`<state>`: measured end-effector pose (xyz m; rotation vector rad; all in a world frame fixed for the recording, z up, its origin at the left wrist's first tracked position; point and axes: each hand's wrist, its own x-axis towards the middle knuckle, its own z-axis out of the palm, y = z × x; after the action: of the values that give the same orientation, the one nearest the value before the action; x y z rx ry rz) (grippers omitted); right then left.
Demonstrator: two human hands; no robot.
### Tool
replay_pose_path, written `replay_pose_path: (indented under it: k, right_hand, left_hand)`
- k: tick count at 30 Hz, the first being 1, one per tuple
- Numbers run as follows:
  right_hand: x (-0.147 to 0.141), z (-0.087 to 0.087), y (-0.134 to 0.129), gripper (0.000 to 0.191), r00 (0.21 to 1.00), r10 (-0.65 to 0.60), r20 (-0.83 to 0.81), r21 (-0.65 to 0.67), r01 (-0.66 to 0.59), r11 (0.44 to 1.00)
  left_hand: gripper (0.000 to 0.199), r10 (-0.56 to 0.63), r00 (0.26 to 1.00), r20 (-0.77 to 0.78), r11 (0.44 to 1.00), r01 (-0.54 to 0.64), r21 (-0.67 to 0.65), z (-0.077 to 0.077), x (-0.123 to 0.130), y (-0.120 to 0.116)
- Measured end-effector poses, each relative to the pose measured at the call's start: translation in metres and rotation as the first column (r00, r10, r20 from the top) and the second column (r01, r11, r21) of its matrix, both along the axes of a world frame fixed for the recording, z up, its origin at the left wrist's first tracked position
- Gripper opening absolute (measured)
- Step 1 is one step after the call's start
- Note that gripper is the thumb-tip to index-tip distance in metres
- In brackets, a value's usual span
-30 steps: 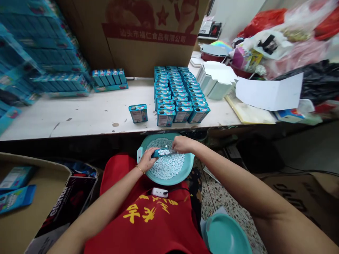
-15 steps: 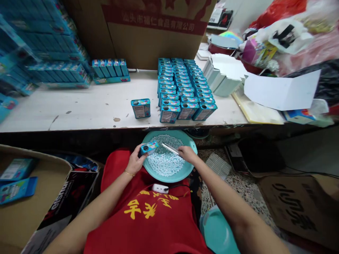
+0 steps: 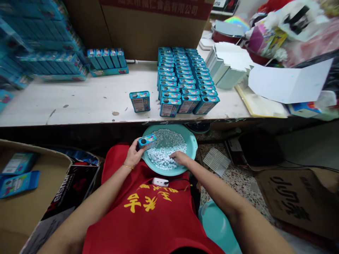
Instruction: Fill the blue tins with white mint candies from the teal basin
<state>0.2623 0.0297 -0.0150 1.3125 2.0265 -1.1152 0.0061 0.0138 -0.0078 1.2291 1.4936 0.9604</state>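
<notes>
My left hand [image 3: 134,155] grips a small blue candy tin [image 3: 147,140] tilted over the left rim of a turquoise basin [image 3: 192,148]. White candies [image 3: 165,158], small and pellet-like, fill much of this basin. Down among them is my right hand [image 3: 180,158], its fingers closed. The slim metal scoop it held a moment earlier is now hidden, apparently sunk in the candies. On the table, one blue tin [image 3: 140,101] stands apart, left of three rows of similar upright tins [image 3: 182,84].
A large carton [image 3: 156,31] stands at the table's back. Blue display boxes [image 3: 108,63] sit at the left, and folded white card [image 3: 230,63] lies right of the tins. An open carton [image 3: 53,148] is at my left. A white power adapter [image 3: 160,182] rests on the red apron [image 3: 148,225].
My right hand has moved down and left into the candies, and the metal scoop has gone from sight. My left hand still holds the tin near the rim. The view has shifted slightly.
</notes>
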Motion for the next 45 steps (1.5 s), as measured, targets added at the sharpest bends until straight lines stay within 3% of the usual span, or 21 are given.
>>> replay_pose_path:
  k: [5, 9, 14, 18, 21, 25, 29, 31, 33, 36, 41, 45]
  right_hand:
    - [0.024, 0.047, 0.022, 0.038, 0.975, -0.118, -0.189, -0.007, 0.119, 0.993]
    - [0.022, 0.092, 0.042, 0.035, 0.912, -0.242, -0.332, -0.056, 0.237, 0.97]
    - [-0.01, 0.133, 0.063, 0.027, 0.984, -0.062, -0.169, 0.112, 0.081, 0.99]
    - [-0.038, 0.151, 0.072, 0.025, 0.993, 0.106, 0.047, 0.204, -0.113, 0.972]
    - [-0.056, 0.159, 0.073, 0.026, 0.969, 0.155, 0.191, 0.242, -0.199, 0.949]
    - [-0.073, 0.165, 0.073, 0.03, 0.951, 0.149, 0.271, 0.25, -0.219, 0.943]
    - [-0.054, 0.171, 0.073, 0.027, 0.964, 0.101, 0.247, 0.274, -0.17, 0.947]
    - [-0.03, 0.166, 0.071, 0.027, 0.985, 0.067, 0.161, 0.296, -0.113, 0.948]
    - [-0.003, 0.151, 0.066, 0.029, 0.998, 0.017, 0.056, 0.278, -0.032, 0.96]
    - [0.022, 0.103, 0.054, 0.033, 0.995, -0.09, 0.029, 0.208, 0.082, 0.975]
    - [-0.001, 0.01, 0.017, 0.039, 0.968, -0.097, 0.23, 0.253, 0.037, 0.967]
    - [-0.026, -0.026, -0.01, 0.036, 0.986, -0.038, 0.164, 0.161, 0.011, 0.987]
  left_hand:
    - [0.042, -0.027, 0.999, -0.019, 0.999, 0.028, 0.041, -0.007, 0.001, 0.002]
    - [0.04, -0.081, 0.996, -0.043, 0.995, 0.084, 0.06, -0.01, 0.012, 0.006]
    - [0.039, -0.174, 0.976, -0.13, 0.972, 0.191, 0.139, -0.006, 0.027, 0.01]
    - [0.039, -0.202, 0.963, -0.176, 0.956, 0.233, 0.179, -0.004, 0.029, 0.008]
    - [0.039, -0.196, 0.961, -0.198, 0.957, 0.231, 0.177, -0.008, 0.03, 0.008]
    - [0.04, -0.202, 0.961, -0.191, 0.958, 0.235, 0.167, -0.014, 0.031, 0.009]
    - [0.039, -0.198, 0.964, -0.179, 0.96, 0.228, 0.164, -0.014, 0.029, 0.011]
    - [0.039, -0.174, 0.97, -0.172, 0.964, 0.204, 0.173, -0.012, 0.025, 0.011]
    - [0.039, -0.156, 0.975, -0.161, 0.966, 0.185, 0.183, -0.01, 0.019, 0.01]
    - [0.038, -0.12, 0.981, -0.152, 0.974, 0.146, 0.175, -0.008, 0.01, 0.006]
    - [0.039, -0.085, 0.987, -0.137, 0.984, 0.105, 0.143, -0.008, 0.002, -0.002]
    - [0.039, -0.06, 0.993, -0.106, 0.992, 0.071, 0.108, -0.008, 0.003, -0.003]
